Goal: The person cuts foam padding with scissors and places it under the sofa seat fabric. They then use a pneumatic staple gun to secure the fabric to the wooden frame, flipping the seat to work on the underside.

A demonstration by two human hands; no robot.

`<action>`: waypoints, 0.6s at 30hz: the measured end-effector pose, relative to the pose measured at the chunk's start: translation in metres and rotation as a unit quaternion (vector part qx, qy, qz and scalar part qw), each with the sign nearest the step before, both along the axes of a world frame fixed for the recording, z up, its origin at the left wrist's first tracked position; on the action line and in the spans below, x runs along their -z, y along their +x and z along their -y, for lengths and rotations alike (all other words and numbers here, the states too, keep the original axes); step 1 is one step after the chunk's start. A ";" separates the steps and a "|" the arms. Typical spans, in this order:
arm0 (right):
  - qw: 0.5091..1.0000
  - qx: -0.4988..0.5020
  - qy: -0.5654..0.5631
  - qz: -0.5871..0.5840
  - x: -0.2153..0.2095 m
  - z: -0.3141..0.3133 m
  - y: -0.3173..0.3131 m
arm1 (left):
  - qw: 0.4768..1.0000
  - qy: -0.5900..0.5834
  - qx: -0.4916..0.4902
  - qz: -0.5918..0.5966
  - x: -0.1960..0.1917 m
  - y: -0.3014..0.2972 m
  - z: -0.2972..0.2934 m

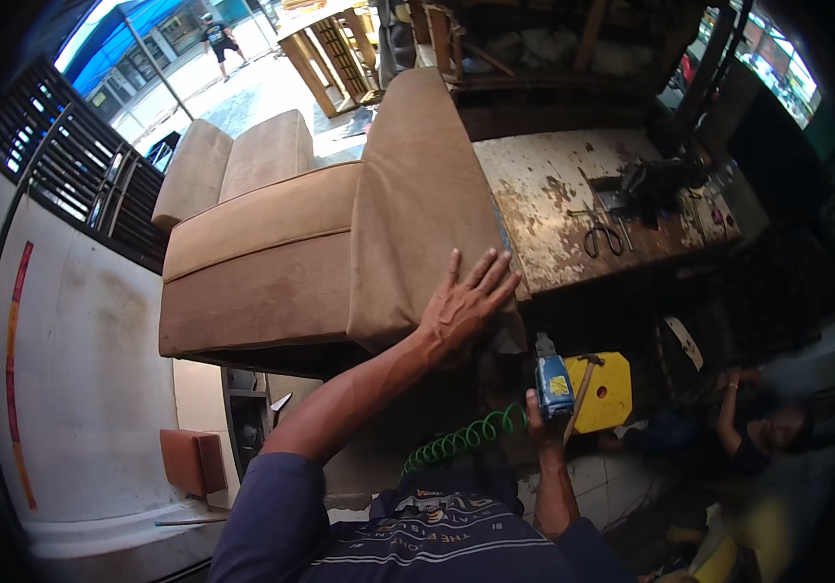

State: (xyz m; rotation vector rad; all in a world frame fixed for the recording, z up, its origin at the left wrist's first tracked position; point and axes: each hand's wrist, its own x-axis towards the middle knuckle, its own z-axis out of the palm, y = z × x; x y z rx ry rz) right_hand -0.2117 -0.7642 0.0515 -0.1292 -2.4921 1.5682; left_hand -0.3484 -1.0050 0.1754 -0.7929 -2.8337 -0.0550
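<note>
- One view only, worn on the person's head and tipped steeply down over their chest and forearms, which enter from the lower edge.
- The fisheye bends straight edges toward the rim and darkens the corners.
- Close in: the brown sofa (320,243) fills the centre-left, within arm's reach.
- At right of centre the worn workbench (573,204) sits a little beyond it.
- At the upper left the lens reaches far out to a sunlit street (243,87).

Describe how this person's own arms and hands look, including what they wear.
Both hands are bare, with no gloves, rings or watch visible. The left hand shows long, lean fingers; the right hand is partly hidden. Both forearms are bare. Short dark navy sleeves of a shirt with pale stripes cover the upper arms.
</note>
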 end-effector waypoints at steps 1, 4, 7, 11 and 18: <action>0.990 -0.011 0.072 -0.121 0.004 0.006 0.008 | 1.000 -0.010 -0.001 0.002 0.001 -0.002 -0.001; 0.983 -0.120 -0.042 -0.131 0.012 0.020 0.013 | 0.999 -0.031 0.011 -0.009 0.003 -0.004 -0.001; 0.980 -0.130 -0.040 -0.146 0.010 0.037 0.009 | 0.996 -0.086 0.001 -0.004 0.000 -0.006 0.000; 0.976 -0.142 -0.075 -0.149 0.007 0.053 -0.005 | 0.999 -0.040 0.021 0.010 -0.006 -0.003 -0.001; 0.962 -0.149 -0.043 -0.223 0.014 0.068 -0.046 | 0.998 -0.045 0.032 0.020 -0.010 -0.003 -0.001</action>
